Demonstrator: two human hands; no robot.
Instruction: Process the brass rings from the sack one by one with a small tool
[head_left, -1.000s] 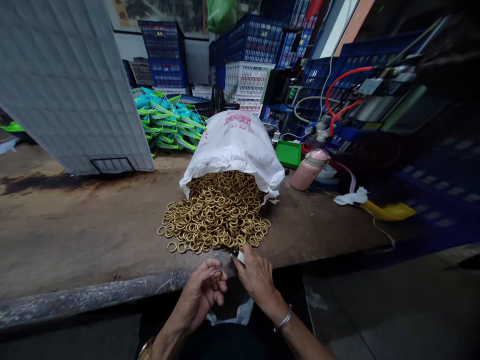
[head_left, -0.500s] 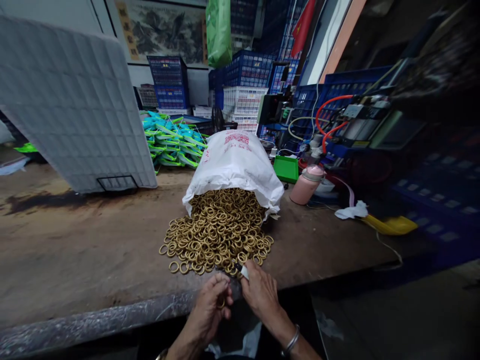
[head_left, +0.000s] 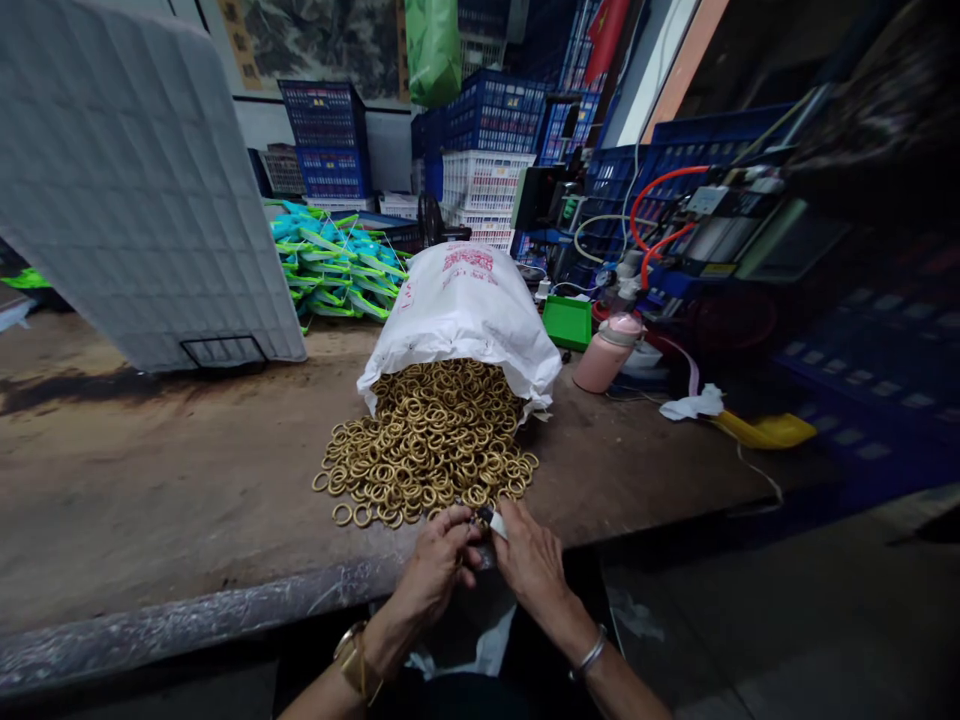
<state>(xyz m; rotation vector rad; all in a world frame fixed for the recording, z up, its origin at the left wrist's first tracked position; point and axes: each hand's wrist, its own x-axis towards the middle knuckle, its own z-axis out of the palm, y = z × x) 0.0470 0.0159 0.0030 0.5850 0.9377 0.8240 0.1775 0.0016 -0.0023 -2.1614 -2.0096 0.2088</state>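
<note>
A pile of brass-coloured metal rings (head_left: 427, 450) spills from the mouth of a white woven sack (head_left: 469, 300) lying on the table. At the pile's front edge my left hand (head_left: 439, 562) has thumb and fingers drawn together; what lies between them is hidden. Close beside it, my right hand (head_left: 529, 560) grips a small tool (head_left: 496, 522) with a white body and a dark tip. That tip points toward my left fingertips, and the tool's kind is not clear.
A quilted white panel (head_left: 150, 190) stands at the left. Behind it lie green-and-blue items (head_left: 341, 265). Right of the sack are a green tray (head_left: 568, 322), a pink bottle (head_left: 606, 355), a machine with red hoses (head_left: 720, 230) and a yellow scoop-like object (head_left: 769, 430). The table's front edge (head_left: 225, 610) is plastic-wrapped.
My left hand has moved forward and up to the pile's edge, closer to the tool tip. A ring seen in its curled fingers before is now out of sight. The view has tilted slightly.
</note>
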